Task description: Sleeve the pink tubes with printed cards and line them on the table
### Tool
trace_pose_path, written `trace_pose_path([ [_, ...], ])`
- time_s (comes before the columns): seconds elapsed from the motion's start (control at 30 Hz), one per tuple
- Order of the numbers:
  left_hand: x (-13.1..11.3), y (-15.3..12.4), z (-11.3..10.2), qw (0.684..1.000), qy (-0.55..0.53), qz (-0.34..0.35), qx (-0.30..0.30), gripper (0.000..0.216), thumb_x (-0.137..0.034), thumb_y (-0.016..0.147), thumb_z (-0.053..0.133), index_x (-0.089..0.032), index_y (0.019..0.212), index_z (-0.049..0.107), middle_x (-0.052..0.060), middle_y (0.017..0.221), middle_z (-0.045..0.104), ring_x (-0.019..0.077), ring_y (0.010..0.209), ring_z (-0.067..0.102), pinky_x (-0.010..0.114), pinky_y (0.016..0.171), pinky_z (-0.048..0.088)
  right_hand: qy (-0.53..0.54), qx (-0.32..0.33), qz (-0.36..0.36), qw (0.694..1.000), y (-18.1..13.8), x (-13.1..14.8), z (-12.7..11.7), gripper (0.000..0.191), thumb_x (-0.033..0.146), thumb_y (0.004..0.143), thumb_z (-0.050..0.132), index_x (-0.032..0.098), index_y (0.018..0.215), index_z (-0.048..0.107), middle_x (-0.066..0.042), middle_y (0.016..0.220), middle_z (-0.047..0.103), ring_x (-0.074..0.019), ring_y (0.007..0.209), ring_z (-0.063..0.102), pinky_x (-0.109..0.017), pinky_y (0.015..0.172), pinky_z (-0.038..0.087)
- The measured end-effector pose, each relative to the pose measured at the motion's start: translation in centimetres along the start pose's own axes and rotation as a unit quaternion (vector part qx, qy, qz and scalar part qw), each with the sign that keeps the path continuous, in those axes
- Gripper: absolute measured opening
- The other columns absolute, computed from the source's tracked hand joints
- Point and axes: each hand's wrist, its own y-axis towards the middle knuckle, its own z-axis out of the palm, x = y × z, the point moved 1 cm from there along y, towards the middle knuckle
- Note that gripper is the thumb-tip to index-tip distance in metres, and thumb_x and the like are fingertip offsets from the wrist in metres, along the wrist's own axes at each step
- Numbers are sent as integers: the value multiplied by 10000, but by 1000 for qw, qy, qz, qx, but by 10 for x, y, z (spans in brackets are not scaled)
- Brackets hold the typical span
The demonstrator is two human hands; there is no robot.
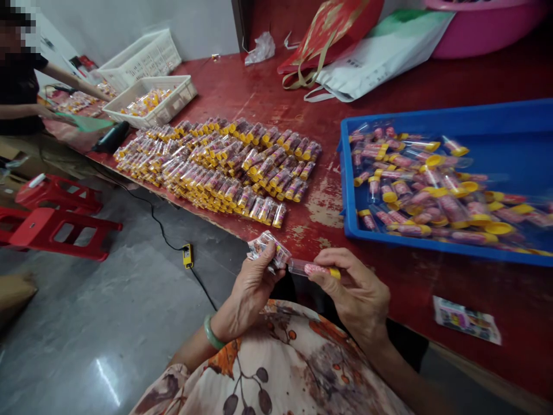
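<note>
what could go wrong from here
The left hand holds printed wrappers and the right hand a yellow-capped tube near the red table's edge, so either might slip and drop.
The stacked pile of tubes lies close to that edge; a bump could send some rolling off.
The black cable crosses the floor, so someone might trip.

The right hand [362, 293] pinches between thumb [327, 284] and bent fingers [341, 257]; near these, the left hand [253, 283] grips, thumb uppermost. Both wrists [227, 319] lie behind their fingers.
</note>
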Motion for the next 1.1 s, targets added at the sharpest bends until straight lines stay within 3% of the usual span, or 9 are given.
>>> trace_pose_path([
  [0.23,0,-6,1,999,-3,-35,19,313,-279,586,864,-158,798,668,-7,718,697,84,541,610,167,475,502,-162,-48,-209,963,-6,2,8,216,187,775,735,180,955,617,-40,893,659,-150,801,646,-266,712,543],
  [0.43,0,-12,2,998,18,42,45,286,-286,639,832,-172,839,662,-18,774,694,94,606,627,193,521,539,-203,-92,-272,936,-12,5,15,292,163,754,756,166,999,596,-49,876,675,-155,773,667,-260,653,561],
  [0.6,1,-9,-2,993,65,87,46,294,-333,648,820,-146,822,672,7,739,687,111,567,621,232,525,546,-291,-96,-327,894,-15,10,17,313,189,756,764,148,999,571,-58,878,688,-144,752,679,-238,660,555],
  [0.73,3,-7,-2,991,74,106,32,304,-335,643,821,-131,819,680,21,740,687,100,525,601,234,520,533,-297,-84,-317,897,-19,8,19,353,221,750,772,213,1030,557,-42,913,678,-148,785,677,-252,708,570],
  [0.93,-5,-13,-2,991,86,95,26,336,-358,598,842,-129,783,681,20,696,691,128,566,647,241,553,558,-166,-57,-176,969,-14,2,18,236,190,791,701,219,1002,599,-52,929,643,-181,821,648,-326,717,561],
  [1.1,-7,-13,-6,989,112,89,29,285,-311,618,836,-117,759,682,32,661,701,136,570,665,221,549,557,-100,-44,-97,989,-12,1,15,150,168,799,667,199,939,626,-51,893,640,-180,813,633,-322,710,553],
])
